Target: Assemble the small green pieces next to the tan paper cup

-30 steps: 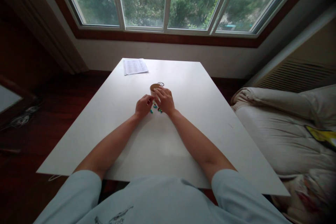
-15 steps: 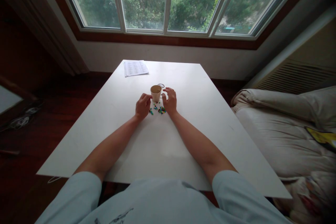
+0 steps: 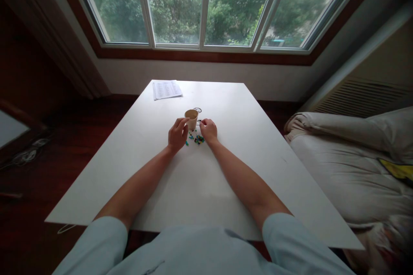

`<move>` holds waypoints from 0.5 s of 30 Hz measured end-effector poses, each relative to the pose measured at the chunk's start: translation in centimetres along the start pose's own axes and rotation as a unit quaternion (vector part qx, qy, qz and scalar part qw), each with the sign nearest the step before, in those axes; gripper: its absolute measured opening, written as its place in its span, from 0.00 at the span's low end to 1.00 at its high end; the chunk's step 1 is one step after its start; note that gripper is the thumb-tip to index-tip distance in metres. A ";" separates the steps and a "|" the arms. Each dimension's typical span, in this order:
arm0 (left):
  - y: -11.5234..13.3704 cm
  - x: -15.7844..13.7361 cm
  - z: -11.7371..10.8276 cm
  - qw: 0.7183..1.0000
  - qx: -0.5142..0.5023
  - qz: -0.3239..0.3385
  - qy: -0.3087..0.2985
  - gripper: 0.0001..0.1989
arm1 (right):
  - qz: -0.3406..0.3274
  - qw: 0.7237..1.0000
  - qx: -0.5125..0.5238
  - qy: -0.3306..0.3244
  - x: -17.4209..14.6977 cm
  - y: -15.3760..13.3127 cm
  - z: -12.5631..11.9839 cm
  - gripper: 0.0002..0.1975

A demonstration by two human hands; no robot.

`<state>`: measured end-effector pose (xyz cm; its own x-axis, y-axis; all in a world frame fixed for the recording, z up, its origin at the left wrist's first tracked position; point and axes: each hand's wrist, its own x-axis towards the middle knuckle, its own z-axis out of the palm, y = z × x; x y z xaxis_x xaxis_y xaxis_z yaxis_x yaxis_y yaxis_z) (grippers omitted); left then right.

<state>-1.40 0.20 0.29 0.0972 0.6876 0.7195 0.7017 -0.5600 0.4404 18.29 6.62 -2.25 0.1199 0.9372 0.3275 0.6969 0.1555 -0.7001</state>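
Note:
An upright tan paper cup (image 3: 192,124) stands on the white table, its mouth facing up. My left hand (image 3: 177,135) is at the cup's near left side, thumb and fingers apart, fingertips by the rim; I cannot tell whether they touch it. My right hand (image 3: 209,130) is just right of the cup, its fingers pinched together; anything between them is too small to make out. Between my hands lies a scatter of small colourful pieces (image 3: 199,139), blue, green, yellow and dark. Behind the cup is a thin dark looped cord or wire (image 3: 198,109), partly hidden.
Printed paper sheets (image 3: 167,90) lie at the far left of the white table (image 3: 193,189). A cream padded seat (image 3: 325,154) stands to the right, with a yellow item (image 3: 398,169) on it. Beyond the table is a window (image 3: 174,8). Cables (image 3: 27,152) lie on the floor at left.
My left hand has gone from a pinch to spread fingers near the cup's rim. My right hand has closed from spread fingers to a pinch. The whole view has shifted slightly downward.

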 end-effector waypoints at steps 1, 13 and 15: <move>0.1 0.1 0.1 1.000 0.009 0.007 -0.009 0.21 | 0.000 1.000 0.005 0.001 0.0 0.0 0.0 0.08; 0.9 1.0 0.7 0.988 0.086 0.003 -0.129 0.36 | 0.029 0.994 0.101 0.009 -0.1 -0.9 -1.0 0.11; 0.9 1.0 0.8 0.988 0.076 0.001 -0.133 0.36 | 0.037 0.994 0.106 0.001 -0.3 -1.3 -1.3 0.12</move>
<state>-0.08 0.75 0.94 0.2667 0.7952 0.5446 0.7978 -0.4992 0.3382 18.22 5.74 -0.62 0.1658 0.9480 0.2716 0.5221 0.1492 -0.8397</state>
